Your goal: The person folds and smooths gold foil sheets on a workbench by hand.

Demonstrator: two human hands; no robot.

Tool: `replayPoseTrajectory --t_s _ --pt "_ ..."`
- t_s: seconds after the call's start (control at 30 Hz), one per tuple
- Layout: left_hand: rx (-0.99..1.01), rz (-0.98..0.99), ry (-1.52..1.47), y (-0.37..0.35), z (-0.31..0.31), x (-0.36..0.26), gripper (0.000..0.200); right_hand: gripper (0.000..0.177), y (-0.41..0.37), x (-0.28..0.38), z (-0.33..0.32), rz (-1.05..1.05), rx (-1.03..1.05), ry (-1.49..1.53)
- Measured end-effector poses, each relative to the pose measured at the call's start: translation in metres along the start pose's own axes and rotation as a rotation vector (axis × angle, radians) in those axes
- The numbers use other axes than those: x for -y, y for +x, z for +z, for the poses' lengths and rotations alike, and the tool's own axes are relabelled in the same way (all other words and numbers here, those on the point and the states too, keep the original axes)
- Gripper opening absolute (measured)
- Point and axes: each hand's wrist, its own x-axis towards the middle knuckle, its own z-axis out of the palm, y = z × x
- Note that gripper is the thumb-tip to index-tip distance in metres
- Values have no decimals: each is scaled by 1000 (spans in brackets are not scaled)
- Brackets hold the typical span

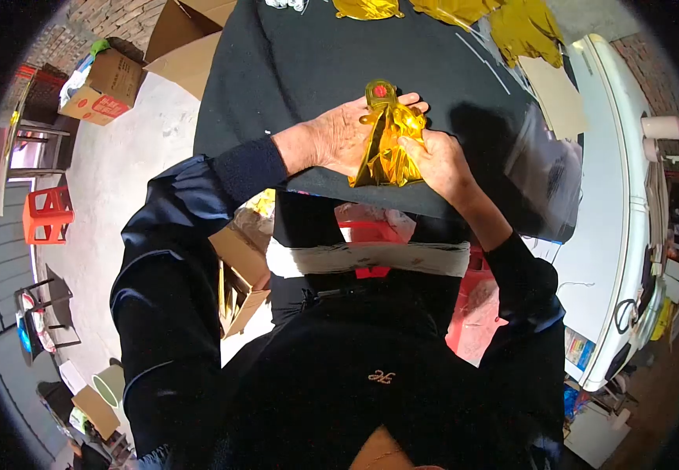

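A shiny gold foil piece (392, 153) lies between my two hands over the black-covered table (300, 70). Its narrow upper end is a rounded tab with a red spot (380, 92). My left hand (339, 135) is beneath and beside the foil, palm up, with its fingers stretched out under it; the fingertips show to the right of the tab. My right hand (439, 160) pinches the foil's right side between thumb and fingers.
More gold foil pieces (526, 33) and thin clear strips (484, 59) lie at the table's far edge. Clear plastic sheets (547, 168) and a beige card (551, 94) are on the right. Cardboard boxes (104, 86) and a red stool (48, 215) stand left.
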Motion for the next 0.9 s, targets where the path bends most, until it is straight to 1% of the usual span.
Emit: replayPoseTrajectory --t_s 0.13,0.2,0.23,0.33,0.37,0.43,0.47,0.5,0.53,0.63,0.67,0.73,0.77,0.9 --pt "-94 -44 -84 -7 6 -4 76 38 -1 10 -4 40 -2 -91" --pt "-134 -59 -126 -10 6 -6 72 37 -1 3 -3 -64 -32 -94" --pt "-115 -80 -165 -12 6 -7 69 36 0 -2 -2 -116 -47 -95" --pt "-59 -142 -281 -27 6 -7 58 32 2 -8 -1 -134 -39 -154" --pt "-196 -147 -356 -35 9 -12 52 34 3 -10 2 -106 -46 -118" --pt "-232 -286 -413 -47 1 -29 46 36 5 -14 7 -48 -58 -44" --pt "-249 -355 -441 -53 -2 -39 43 37 5 -16 7 -69 -60 -61" --pt "-294 -407 -494 -60 0 -48 50 37 5 -18 7 -90 -61 -79" --pt "-305 -455 -488 -66 2 -57 51 38 5 -19 6 -111 -62 -97" --pt "-494 -637 -412 -62 1 -97 46 38 4 -13 1 -88 -15 -52" --pt "-596 -704 -336 -56 4 -109 39 37 3 -4 -2 -44 13 -47" --pt "-721 -831 -279 -45 12 -125 31 36 2 16 -11 44 67 -39" --pt "-782 -911 -263 -39 16 -130 22 36 2 16 -11 49 73 -33" --pt "-781 -1046 -149 -31 26 -141 13 36 1 17 -14 56 86 -50"
